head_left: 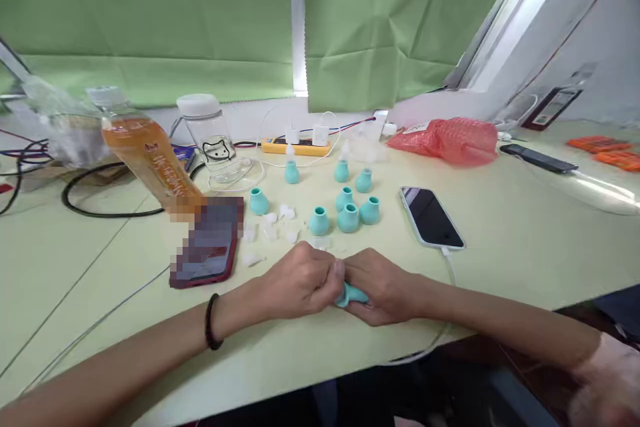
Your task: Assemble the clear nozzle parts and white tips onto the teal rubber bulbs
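Left of the held teal bulb [356, 294] lies a red-cased phone [213, 243]; the left hand [303, 283] is clenched against the bulb, its grip partly hidden. Other teal bulbs [347, 221] crowd beyond it, with bare table [280, 360] between it and the near edge. The right hand [385, 287] wraps it from the right, and farther right a white-cased phone [433, 217] borders open room.

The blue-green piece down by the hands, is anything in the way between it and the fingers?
Nothing visible is in the way. The right hand is curled around the blue-green piece, and the left hand is closed up against it. The hands cover part of it, so those spots are hidden.
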Demonstrator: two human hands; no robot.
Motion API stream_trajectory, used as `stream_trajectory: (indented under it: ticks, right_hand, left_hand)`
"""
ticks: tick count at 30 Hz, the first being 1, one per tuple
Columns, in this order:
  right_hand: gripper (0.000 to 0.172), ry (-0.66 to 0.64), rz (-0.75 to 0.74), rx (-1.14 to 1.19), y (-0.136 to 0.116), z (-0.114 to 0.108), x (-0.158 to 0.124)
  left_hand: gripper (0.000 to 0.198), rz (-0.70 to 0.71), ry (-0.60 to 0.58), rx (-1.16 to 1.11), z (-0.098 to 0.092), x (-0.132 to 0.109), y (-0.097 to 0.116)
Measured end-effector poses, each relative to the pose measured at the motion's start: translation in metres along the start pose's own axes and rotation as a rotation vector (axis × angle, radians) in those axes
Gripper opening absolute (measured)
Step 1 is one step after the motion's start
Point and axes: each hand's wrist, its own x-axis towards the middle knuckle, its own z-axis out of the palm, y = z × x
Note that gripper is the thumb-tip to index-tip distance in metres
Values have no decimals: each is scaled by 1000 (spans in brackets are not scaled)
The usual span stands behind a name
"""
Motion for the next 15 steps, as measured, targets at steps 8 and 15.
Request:
stream_trajectory:
  ticks: [8, 15]
  right_hand:
    - [19, 121, 511, 236, 24, -20, -1]
    - [27, -91, 717, 57, 30, -14, 0]
  left_hand:
    - [41, -556, 205, -110, -25, -21, -18]
    - [28, -504, 68, -29, -16, -31, -8]
